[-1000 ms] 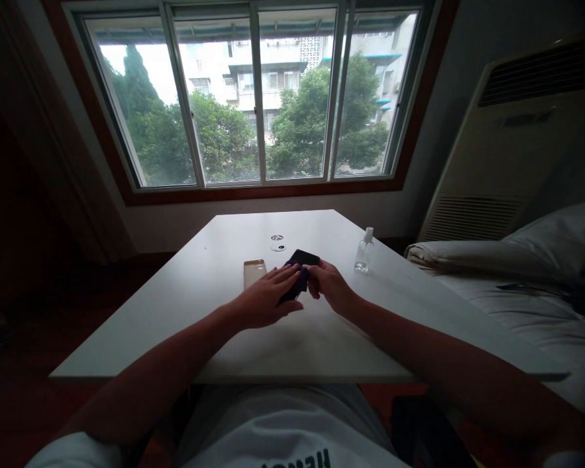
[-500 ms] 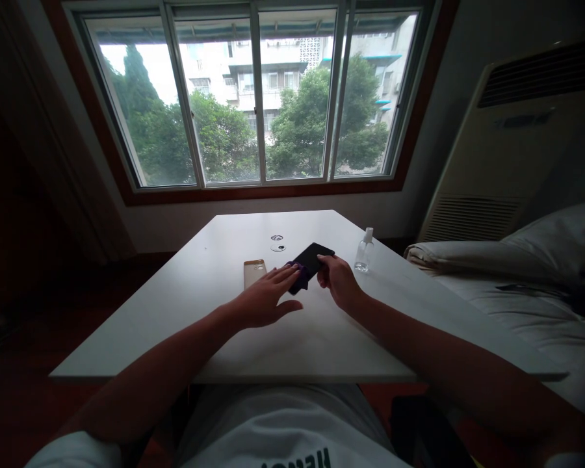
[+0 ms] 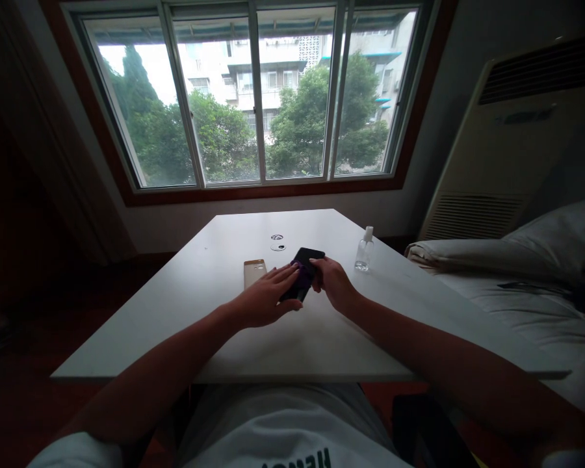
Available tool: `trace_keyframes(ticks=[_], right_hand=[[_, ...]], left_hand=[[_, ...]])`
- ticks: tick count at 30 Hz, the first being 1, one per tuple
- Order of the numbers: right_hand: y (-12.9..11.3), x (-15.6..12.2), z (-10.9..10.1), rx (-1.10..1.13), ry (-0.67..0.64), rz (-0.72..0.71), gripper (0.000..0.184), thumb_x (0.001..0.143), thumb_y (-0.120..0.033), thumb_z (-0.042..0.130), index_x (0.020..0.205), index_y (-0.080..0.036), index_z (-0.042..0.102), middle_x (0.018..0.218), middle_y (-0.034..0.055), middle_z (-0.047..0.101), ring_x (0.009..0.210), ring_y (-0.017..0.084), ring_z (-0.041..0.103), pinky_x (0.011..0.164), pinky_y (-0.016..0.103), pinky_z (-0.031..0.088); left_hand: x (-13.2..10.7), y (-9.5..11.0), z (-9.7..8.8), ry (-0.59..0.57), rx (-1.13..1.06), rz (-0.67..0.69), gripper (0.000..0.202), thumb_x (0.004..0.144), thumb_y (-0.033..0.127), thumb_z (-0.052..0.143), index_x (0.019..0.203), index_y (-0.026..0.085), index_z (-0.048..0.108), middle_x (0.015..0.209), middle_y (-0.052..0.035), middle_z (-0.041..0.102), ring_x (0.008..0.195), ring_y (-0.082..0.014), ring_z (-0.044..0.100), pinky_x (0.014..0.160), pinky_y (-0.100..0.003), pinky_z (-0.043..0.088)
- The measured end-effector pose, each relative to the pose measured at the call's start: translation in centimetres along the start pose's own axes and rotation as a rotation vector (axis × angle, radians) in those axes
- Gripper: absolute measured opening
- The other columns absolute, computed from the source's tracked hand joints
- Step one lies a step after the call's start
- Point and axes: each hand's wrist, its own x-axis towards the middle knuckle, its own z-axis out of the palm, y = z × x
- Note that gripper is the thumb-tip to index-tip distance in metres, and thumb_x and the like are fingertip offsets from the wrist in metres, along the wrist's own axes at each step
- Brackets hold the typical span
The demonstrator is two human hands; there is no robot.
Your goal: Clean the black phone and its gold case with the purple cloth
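As the right hand (image 3: 334, 284) grips, phone (image 3: 306, 262) slants far-right.

The phone (image 3: 305, 273) was near the middle of the table (image 3: 185, 292), with the phone case (image 3: 254, 272) just to its left. Two small discs (image 3: 277, 242) lay behind them, toward the far edge. The spray bottle (image 3: 364, 250) stood near the right edge. The bed (image 3: 517, 305) lay beyond that edge, and the window (image 3: 258, 97) was behind the far edge.
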Motion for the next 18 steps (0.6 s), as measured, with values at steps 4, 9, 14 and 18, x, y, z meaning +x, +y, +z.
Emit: trace_keyframes(ticks=[4, 9, 14, 18], right_hand=[[0.0, 0.8, -0.6, 0.038, 0.144, 0.0, 0.024, 0.085, -0.038, 0.059, 0.076, -0.018, 0.051, 0.048, -0.0007, 0.051, 0.039, 0.013, 0.047, 0.037, 0.025, 0.034], [0.1, 0.3, -0.4, 0.032, 0.06, -0.001, 0.024, 0.085, -0.04, 0.062, 0.084, -0.018, 0.053, 0.052, -0.0014, 0.054, 0.04, 0.014, 0.049, 0.038, 0.026, 0.037], [0.2, -0.8, 0.6, -0.004, -0.193, 0.053, 0.025, 0.086, -0.041, 0.06, 0.091, -0.016, 0.056, 0.051, -0.0022, 0.054, 0.037, 0.014, 0.049, 0.037, 0.025, 0.035], [0.3, -0.8, 0.7, -0.017, -0.194, 0.083, 0.023, 0.085, -0.038, 0.059, 0.087, -0.016, 0.056, 0.051, -0.0015, 0.054, 0.037, 0.014, 0.048, 0.036, 0.025, 0.034]], left_hand=[[-0.2, 0.0, 0.2, -0.033, 0.001, -0.024, 0.076, 0.099, 0.058, 0.042, 0.16, 0.021, 0.018, 0.164, -0.0075, 0.016, 0.152, -0.0291, 0.017, 0.124, -0.051, 0.021], [-0.1, 0.0, 0.2, -0.029, -0.011, -0.016, 0.076, 0.099, 0.057, 0.043, 0.16, 0.019, 0.021, 0.164, -0.0092, 0.016, 0.152, -0.0305, 0.018, 0.123, -0.052, 0.024], [0.0, 0.2, -0.2, -0.014, -0.006, -0.021, 0.073, 0.1, 0.055, 0.042, 0.16, 0.019, 0.02, 0.164, -0.0098, 0.014, 0.152, -0.0289, 0.015, 0.123, -0.05, 0.022], [0.1, 0.3, -0.3, -0.023, -0.002, -0.027, 0.074, 0.099, 0.055, 0.044, 0.16, 0.019, 0.02, 0.164, -0.0096, 0.015, 0.152, -0.0295, 0.016, 0.123, -0.051, 0.024]])
